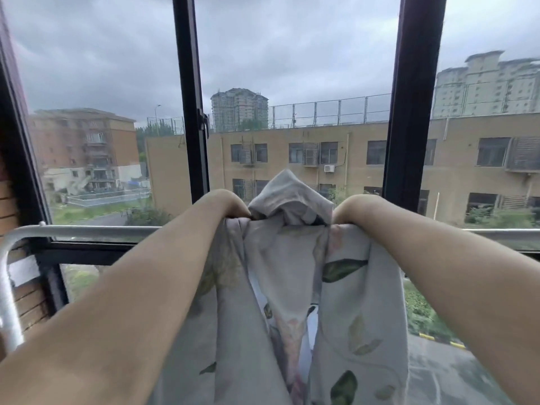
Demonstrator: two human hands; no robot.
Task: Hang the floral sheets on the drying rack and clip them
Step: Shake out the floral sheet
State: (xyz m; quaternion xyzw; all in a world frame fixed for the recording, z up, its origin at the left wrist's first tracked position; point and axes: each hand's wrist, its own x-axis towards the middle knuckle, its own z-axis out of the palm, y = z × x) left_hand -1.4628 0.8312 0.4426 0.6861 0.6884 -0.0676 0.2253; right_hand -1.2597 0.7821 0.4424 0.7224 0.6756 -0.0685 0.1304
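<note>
A pale grey floral sheet (286, 276) with green leaves and pink blooms hangs bunched between my arms, one fold standing up above my fists. My left hand (225, 204) grips its top edge on the left. My right hand (355, 209) grips the top edge on the right. Both fists sit at the height of the silver drying rack rail (96, 230), which runs left to right behind the sheet. Whether the sheet lies over the rail is hidden by my hands. No clips are in view.
The rail curves down at the left (7, 290) beside a brick wall (26, 299). Black window frames (191, 112) stand just beyond the rail, with buildings and a grey sky outside.
</note>
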